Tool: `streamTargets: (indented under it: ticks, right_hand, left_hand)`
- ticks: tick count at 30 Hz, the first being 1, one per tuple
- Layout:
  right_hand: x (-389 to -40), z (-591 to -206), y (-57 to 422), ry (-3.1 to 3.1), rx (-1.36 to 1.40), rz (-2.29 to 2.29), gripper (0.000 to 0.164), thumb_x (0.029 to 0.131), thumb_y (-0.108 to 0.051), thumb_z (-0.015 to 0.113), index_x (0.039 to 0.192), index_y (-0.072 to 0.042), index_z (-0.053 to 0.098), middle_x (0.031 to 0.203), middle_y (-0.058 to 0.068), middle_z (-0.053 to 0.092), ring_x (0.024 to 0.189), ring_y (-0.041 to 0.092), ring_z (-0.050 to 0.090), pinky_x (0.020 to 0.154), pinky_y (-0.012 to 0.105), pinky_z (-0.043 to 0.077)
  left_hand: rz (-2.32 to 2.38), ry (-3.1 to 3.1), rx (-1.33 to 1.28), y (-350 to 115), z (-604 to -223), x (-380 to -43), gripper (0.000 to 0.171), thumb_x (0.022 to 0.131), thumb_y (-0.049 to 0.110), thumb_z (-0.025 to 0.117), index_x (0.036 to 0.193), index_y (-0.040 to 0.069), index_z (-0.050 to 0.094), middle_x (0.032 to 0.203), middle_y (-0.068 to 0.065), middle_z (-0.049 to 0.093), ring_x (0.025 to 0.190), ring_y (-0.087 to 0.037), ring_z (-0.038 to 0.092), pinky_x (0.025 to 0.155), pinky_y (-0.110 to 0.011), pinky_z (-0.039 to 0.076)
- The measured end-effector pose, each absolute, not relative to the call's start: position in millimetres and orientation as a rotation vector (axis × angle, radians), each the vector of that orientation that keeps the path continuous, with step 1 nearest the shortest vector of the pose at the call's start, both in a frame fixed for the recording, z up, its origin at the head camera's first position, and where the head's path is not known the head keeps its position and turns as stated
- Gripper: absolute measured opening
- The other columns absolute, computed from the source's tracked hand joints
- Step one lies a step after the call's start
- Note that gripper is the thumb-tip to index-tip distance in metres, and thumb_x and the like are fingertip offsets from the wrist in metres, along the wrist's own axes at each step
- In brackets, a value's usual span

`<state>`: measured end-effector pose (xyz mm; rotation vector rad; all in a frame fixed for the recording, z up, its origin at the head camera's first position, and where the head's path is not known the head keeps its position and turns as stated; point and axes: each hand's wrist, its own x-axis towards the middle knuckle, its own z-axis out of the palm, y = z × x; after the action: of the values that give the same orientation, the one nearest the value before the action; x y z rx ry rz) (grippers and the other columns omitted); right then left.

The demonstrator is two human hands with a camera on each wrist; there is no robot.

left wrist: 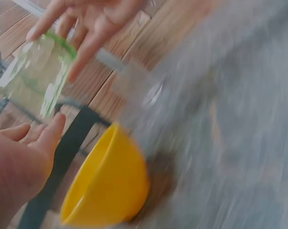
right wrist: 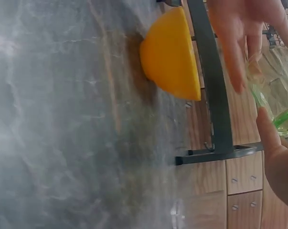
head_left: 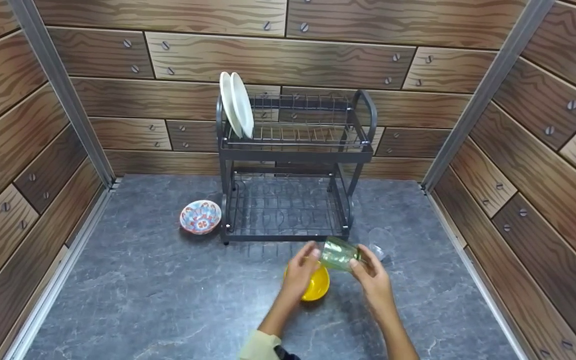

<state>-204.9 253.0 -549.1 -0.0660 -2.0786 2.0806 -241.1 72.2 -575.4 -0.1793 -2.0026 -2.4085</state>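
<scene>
Green see-through cylindrical cup [head_left: 339, 254] pinched in right hand [head_left: 377, 284], I see — left hand [head_left: 297, 278] beside it, fingers extended, round yellow bowl [head_left: 317, 286] below.

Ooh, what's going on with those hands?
A person's right hand holds a green glass, with the left hand close to its other end. A yellow bowl sits near them, in front of a dish rack. Two white plates stand in the rack; a patterned bowl sits beside it.
</scene>
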Motion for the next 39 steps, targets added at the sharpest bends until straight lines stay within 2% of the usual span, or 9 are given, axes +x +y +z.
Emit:
streamTargets:
  ticks: [3,6,10,13,17,22,26,34,39]
  right_hand:
    - [-211,-542,257,-2.133,-0.053,1.967,0.058,0.09,-0.017,0.066,0.142,-0.007,0.042,0.138,0.014,0.048,0.115,0.012,0.054,0.094,0.02,0.048]
    - [-219,-534,261,-2.24,-0.048,1.815,0.061,0.088,-0.026,0.069,0.142,-0.012,0.042,0.138,0.011,0.049,0.12,0.018,0.05,0.1,0.027,0.045]
    - [-232,-527,266,-2.352,-0.037,1.639,0.067,0.084,-0.041,0.071,0.141,-0.015,0.045,0.137,0.01,0.05,0.122,0.024,0.05,0.098,0.039,0.048]
    - [-244,-525,267,-2.416,0.008,1.512,0.069,0.083,-0.047,0.07,0.14,-0.016,0.046,0.137,0.009,0.048,0.121,0.027,0.05,0.094,0.043,0.05]
    - [-260,-524,265,-2.511,0.056,1.351,0.07,0.084,-0.051,0.066,0.14,-0.017,0.045,0.14,0.009,0.042,0.123,0.032,0.047,0.095,0.049,0.049]
    - [-281,-522,256,-2.565,0.075,1.204,0.072,0.086,-0.049,0.065,0.143,-0.011,0.042,0.141,0.014,0.041,0.125,0.035,0.046,0.096,0.052,0.046]
    - [-296,-522,244,-2.568,0.036,1.16,0.074,0.087,-0.047,0.065,0.145,-0.007,0.038,0.141,0.019,0.042,0.127,0.039,0.043,0.101,0.057,0.04]
    - [-323,-527,226,-2.559,0.006,1.056,0.065,0.088,-0.034,0.069,0.14,-0.003,0.044,0.14,0.021,0.042,0.129,0.039,0.041,0.103,0.056,0.038]
    - [-341,-528,221,-2.583,0.022,0.993,0.063,0.087,-0.027,0.071,0.138,0.0,0.046,0.136,0.022,0.045,0.125,0.04,0.045,0.102,0.054,0.04]
  left_hand:
    - [-1.96,-2.192,-0.226,44,-576,-244,0.051,0.097,0.038,0.054,0.139,0.009,0.049,0.139,-0.012,0.05,0.124,-0.027,0.05,0.104,-0.043,0.042]
    - [-1.454,-2.372,-0.292,14,-577,-251,0.057,0.096,0.046,0.05,0.143,0.014,0.044,0.146,-0.009,0.043,0.132,-0.028,0.043,0.107,-0.047,0.038]
    - [-0.923,-2.422,-0.399,-15,-582,-266,0.062,0.096,0.046,0.05,0.144,0.007,0.042,0.15,-0.013,0.037,0.138,-0.031,0.034,0.11,-0.047,0.033]
    - [-0.719,-2.398,-0.428,-31,-589,-280,0.062,0.095,0.041,0.054,0.141,0.0,0.044,0.149,-0.02,0.036,0.14,-0.036,0.029,0.113,-0.049,0.026]
    - [-0.564,-2.433,-0.422,-46,-600,-294,0.063,0.096,0.041,0.052,0.14,-0.003,0.043,0.147,-0.026,0.035,0.139,-0.041,0.028,0.113,-0.054,0.024]
    - [-0.461,-2.541,-0.415,-56,-608,-303,0.066,0.097,0.045,0.047,0.143,-0.002,0.039,0.15,-0.024,0.032,0.141,-0.038,0.024,0.115,-0.053,0.02]
    - [-0.437,-2.564,-0.437,-59,-610,-304,0.069,0.097,0.048,0.047,0.144,-0.002,0.038,0.151,-0.023,0.031,0.141,-0.037,0.025,0.115,-0.054,0.019]
    - [-0.386,-2.54,-0.468,-62,-613,-302,0.07,0.095,0.048,0.05,0.145,0.001,0.037,0.151,-0.022,0.031,0.14,-0.037,0.027,0.114,-0.053,0.021]
    - [-0.386,-2.552,-0.454,-61,-613,-301,0.072,0.095,0.048,0.05,0.147,0.001,0.033,0.152,-0.023,0.03,0.139,-0.038,0.029,0.115,-0.053,0.02]
